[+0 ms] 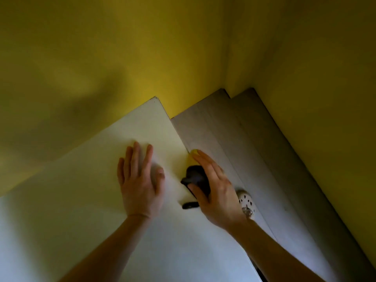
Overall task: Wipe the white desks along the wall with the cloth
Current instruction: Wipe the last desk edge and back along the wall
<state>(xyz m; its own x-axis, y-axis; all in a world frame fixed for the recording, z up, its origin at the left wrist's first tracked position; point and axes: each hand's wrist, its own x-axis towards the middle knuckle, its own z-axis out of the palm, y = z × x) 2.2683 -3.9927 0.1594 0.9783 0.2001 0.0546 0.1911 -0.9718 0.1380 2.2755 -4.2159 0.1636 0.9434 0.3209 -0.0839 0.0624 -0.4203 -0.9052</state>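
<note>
A white desk (pixel 91 200) stands against a yellow wall, its right edge running diagonally through the view. My left hand (pixel 140 180) lies flat on the desktop with its fingers spread and nothing in it. At the desk's right edge my right hand (pixel 215 192) presses down on the cloth (pixel 195 176). The cloth shows a dark bunched part under my palm and a yellow tip past my fingertips. My thumb wraps around the dark part. A small dark bit hangs at the desk edge just below my thumb; I cannot tell whether it belongs to the cloth.
The yellow wall (pixel 142 58) meets another wall in a corner at the upper right. Grey laminate floor (pixel 234 129) lies to the right of the desk. A white round socket block (pixel 246 200) sits on that floor beside my right wrist.
</note>
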